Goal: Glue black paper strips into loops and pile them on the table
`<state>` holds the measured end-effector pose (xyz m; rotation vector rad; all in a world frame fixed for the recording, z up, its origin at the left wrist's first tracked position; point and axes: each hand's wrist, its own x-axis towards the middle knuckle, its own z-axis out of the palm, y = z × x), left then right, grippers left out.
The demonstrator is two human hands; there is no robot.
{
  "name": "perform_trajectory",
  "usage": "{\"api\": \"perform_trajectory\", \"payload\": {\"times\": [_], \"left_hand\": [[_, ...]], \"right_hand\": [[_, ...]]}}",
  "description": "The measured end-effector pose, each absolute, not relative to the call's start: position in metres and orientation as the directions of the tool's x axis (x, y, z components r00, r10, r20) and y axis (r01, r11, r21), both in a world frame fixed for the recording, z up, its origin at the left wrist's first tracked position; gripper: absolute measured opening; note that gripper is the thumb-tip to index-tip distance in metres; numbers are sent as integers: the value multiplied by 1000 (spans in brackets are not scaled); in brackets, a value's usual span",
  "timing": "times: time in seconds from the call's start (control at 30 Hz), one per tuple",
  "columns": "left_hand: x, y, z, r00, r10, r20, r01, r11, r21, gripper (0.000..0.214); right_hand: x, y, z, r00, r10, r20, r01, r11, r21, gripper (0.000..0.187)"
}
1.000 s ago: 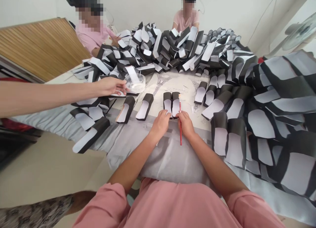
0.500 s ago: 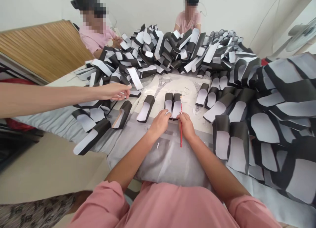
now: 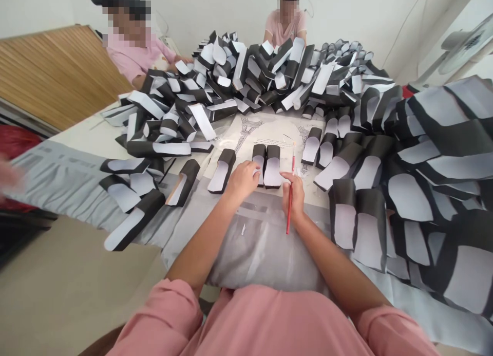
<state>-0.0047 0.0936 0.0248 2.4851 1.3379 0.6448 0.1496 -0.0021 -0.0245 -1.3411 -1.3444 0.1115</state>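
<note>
My left hand rests with curled fingers on the near end of a black-and-white folded paper piece. A twin piece lies right beside it. My right hand is closed around a thin red brush, its tip pointing away from me near the twin piece. Both hands lie on a printed sheet with tower drawings over a grey cloth.
A big heap of black-and-white folded pieces fills the table's far side, and rows of them crowd the right. More pieces lie at the left. Two people in pink sit across the table. A fan stands far right.
The other person's arm that reached in from the left has drawn back out of view, and the clear bowl is gone. My right hand with the brush has shifted slightly right and toward me.
</note>
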Motion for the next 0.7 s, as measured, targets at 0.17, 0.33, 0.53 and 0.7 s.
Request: {"api": "perform_trajectory", "payload": {"times": [0.17, 0.33, 0.53, 0.7], "left_hand": [[-8, 80, -1, 493, 768, 409, 625, -640, 448, 27], [-4, 83, -33, 325, 760, 563, 506, -643, 575, 44], [-2, 86, -41, 277, 764, 583, 437, -640, 632, 46], [-1, 84, -40, 285, 738, 612, 390, -672, 629, 42]], "right_hand": [[130, -19, 16, 378, 708, 597, 496, 389, -776, 37], [108, 30, 82, 367, 762, 533, 419, 376, -826, 52], [92, 170, 99, 155, 905, 395, 501, 273, -821, 54], [76, 223, 84, 96, 953, 288, 724, 131, -677, 31]]}}
